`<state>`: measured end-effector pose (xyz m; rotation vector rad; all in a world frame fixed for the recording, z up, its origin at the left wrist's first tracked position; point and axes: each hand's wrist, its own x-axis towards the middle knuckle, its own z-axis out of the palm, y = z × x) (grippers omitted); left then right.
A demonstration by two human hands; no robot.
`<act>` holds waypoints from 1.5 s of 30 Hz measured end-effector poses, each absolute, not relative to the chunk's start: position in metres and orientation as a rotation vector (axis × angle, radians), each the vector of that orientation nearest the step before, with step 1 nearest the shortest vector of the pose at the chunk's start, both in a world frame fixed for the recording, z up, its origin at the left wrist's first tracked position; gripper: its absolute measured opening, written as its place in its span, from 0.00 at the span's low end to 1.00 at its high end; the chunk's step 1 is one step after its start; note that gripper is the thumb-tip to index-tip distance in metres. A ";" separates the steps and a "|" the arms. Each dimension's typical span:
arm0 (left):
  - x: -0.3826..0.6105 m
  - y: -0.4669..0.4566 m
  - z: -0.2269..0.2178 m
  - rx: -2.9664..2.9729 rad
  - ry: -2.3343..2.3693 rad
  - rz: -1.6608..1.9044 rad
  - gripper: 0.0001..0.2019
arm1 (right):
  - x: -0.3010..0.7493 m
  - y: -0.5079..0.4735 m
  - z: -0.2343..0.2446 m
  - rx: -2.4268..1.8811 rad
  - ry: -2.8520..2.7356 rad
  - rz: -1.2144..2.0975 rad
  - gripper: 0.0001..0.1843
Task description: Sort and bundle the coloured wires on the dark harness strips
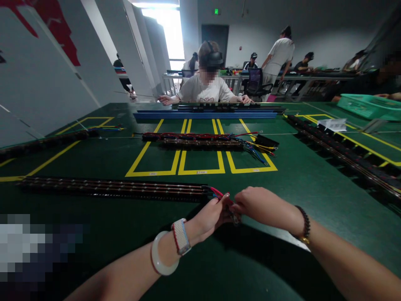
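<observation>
A long black strip (pixel 109 188) with thin copper-coloured lines lies across the near left of the table. Red and blue wires (pixel 214 191) come out of its right end and run into my hands. My left hand (pixel 211 215) is closed around these wires just past the strip's end. Beside it, my right hand (pixel 257 205) is closed with its fingertips at the wire ends. Small metal cable lugs (pixel 234 219) show below the fingers. Exactly how the right fingers grip is partly hidden.
Yellow tape frames (pixel 200 172) mark the green table. A second wired bundle (pixel 194 141) lies across them, with blue channels (pixel 203 115) behind. Long black strips (pixel 347 154) lie at the right, near a green basket (pixel 369 106). A person (pixel 208 85) sits opposite.
</observation>
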<state>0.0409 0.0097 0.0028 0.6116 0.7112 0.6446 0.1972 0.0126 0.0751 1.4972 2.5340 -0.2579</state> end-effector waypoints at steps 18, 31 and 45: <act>0.037 0.016 -0.003 0.543 0.592 0.624 0.11 | 0.231 0.057 0.069 1.478 2.424 -1.285 0.23; 0.033 0.012 0.001 0.538 0.520 0.539 0.14 | 0.232 0.085 0.007 1.886 2.035 -2.357 0.22; 0.035 0.013 0.001 0.537 0.539 0.521 0.14 | 0.234 0.077 0.016 2.020 2.133 -1.880 0.29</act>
